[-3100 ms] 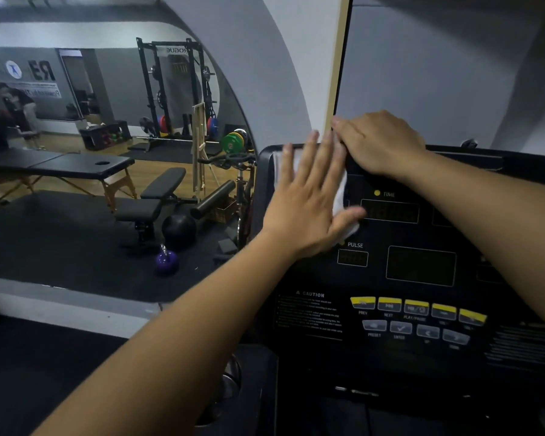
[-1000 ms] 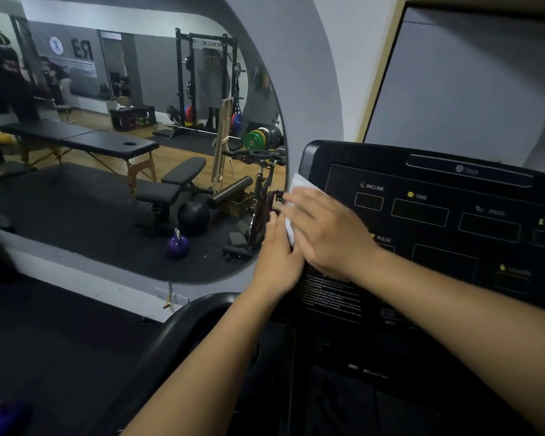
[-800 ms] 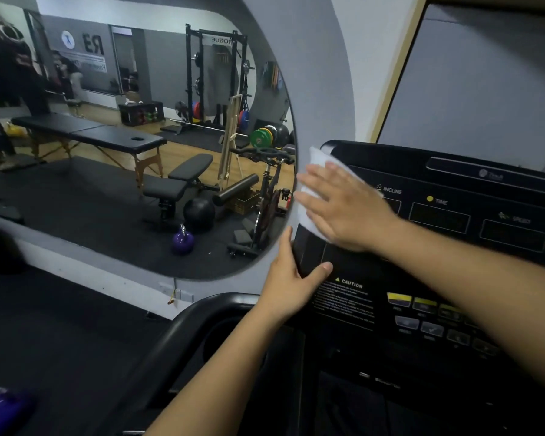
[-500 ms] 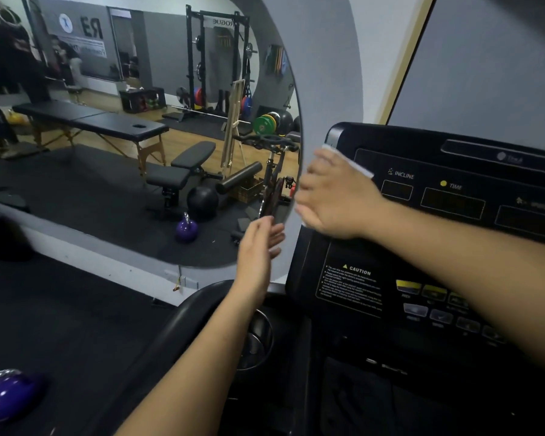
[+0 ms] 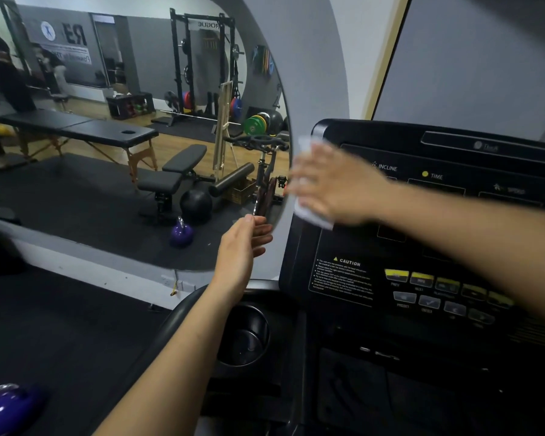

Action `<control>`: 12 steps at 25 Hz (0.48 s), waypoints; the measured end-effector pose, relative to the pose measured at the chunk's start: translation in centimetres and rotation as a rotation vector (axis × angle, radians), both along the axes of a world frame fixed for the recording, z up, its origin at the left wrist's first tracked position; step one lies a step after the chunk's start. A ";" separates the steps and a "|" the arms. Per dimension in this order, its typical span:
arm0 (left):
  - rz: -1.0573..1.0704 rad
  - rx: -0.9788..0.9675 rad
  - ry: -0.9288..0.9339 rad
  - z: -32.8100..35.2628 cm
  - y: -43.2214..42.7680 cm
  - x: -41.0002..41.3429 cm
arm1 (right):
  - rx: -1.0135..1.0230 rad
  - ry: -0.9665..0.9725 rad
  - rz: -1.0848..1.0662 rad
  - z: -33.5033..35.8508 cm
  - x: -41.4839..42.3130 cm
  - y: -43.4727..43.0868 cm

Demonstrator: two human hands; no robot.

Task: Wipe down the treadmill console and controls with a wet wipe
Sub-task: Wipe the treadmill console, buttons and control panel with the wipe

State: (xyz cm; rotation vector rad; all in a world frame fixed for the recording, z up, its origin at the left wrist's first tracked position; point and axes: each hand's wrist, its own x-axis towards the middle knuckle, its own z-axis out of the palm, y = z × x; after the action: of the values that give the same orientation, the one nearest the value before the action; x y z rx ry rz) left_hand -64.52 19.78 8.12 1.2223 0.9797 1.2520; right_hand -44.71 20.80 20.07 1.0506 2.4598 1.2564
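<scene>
**Head view: right hand presses the wipe on the console's upper left corner**

At the lower left corner of the frame sits a purple kettlebell (image 5: 5, 407) on dark floor. Above it, a large round-edged mirror (image 5: 76, 190) fills the left half of the frame and reflects a gym room with a black massage table, a weight bench and a rack.

Towards the centre, the left hand (image 5: 239, 247) hangs in the air just beside the console's left edge, not touching it. Its fingers are relaxed and loosely extended, and it holds nothing. Below it, at lower centre, a round cup holder (image 5: 244, 336) is set into the black treadmill frame.

Right of centre, the right hand (image 5: 337, 190) lies over the white wet wipe (image 5: 313, 217), fingers spread fairly flat, pressing it against the upper left part of the treadmill console (image 5: 353, 243). The hand and wipe are blurred, so the exact finger contact cannot be told. The wipe shows above and below the fingers, near the INCLINE marking.

Lower on the console are a CAUTION label (image 5: 343, 275) and, to its right, a row of yellow buttons (image 5: 422, 276), partly under the forearm.
</scene>
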 end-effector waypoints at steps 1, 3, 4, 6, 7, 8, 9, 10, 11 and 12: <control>0.005 0.005 0.008 0.0 -0.1 0.1 | 0.034 0.016 -0.085 2.3 1.0 1.0; 0.009 0.024 0.026 -0.3 -0.4 0.3 | 0.055 0.089 -0.190 3.9 1.6 1.9; 0.007 0.033 0.032 -0.4 -0.4 0.4 | 0.074 0.126 -0.221 3.5 1.2 1.9; 0.003 0.025 0.021 -0.8 -0.4 0.8 | 0.086 0.164 -0.263 1.1 -0.1 1.0; 0.001 0.021 0.015 -1.0 -0.3 1.1 | 0.075 0.156 -0.251 -0.7 -0.6 0.2; 0.000 0.019 0.014 -1.1 -0.3 1.2 | 0.039 0.147 -0.226 -2.7 -1.1 -0.8; -0.008 0.018 0.013 -1.1 -0.3 1.5 | -0.011 0.154 -0.191 -4.9 -1.5 -2.1; -0.022 0.027 0.003 -1.0 -0.4 1.8 | -0.057 0.173 -0.144 -7.2 -1.8 -3.6; -0.037 0.035 -0.009 -0.9 -0.5 2.2 | -0.104 0.184 -0.089 -9.4 -2.1 -5.1; -0.038 0.047 0.002 -0.7 -0.6 2.6 | -0.166 0.164 -0.049 -11.2 -2.4 -6.5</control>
State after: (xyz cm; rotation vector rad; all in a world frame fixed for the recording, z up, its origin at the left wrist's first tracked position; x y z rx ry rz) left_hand -61.92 19.18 7.46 1.2732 0.9295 1.2503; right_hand -47.08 14.29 8.85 1.2029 2.5871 0.9676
